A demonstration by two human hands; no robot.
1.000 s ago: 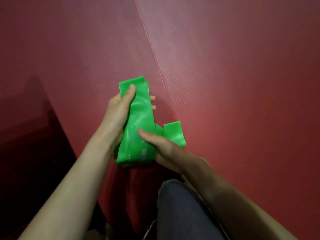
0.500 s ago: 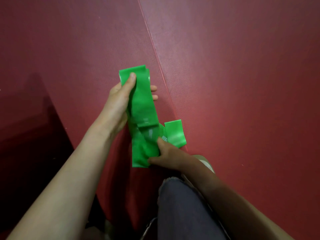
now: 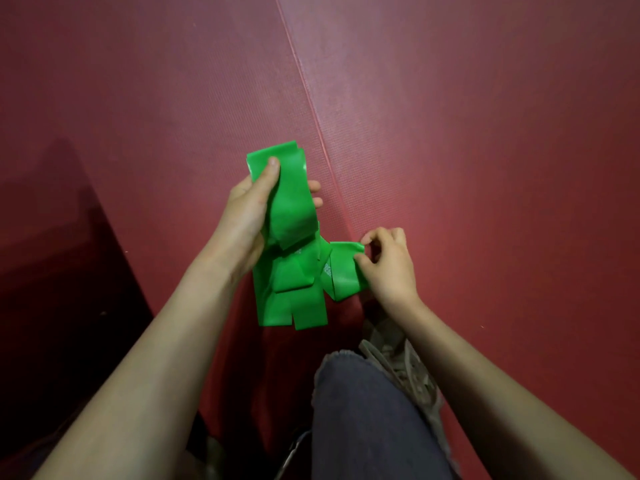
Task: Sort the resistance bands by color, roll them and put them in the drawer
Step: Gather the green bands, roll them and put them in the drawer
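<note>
The green bands are clamped in the left hand, thumb on top; below that grip they hang limp; a side flap is pinched by the right hand; thin, light, slippery, best taken at the ends.

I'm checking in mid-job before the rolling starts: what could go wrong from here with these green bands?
1. The left hand pins the bands only near their top, under the thumb; the loose lower ends hang uneven and could slip out.
2. The right hand pinches only the corner of a side band that is creased; pulling may drag the stack askew.
</note>
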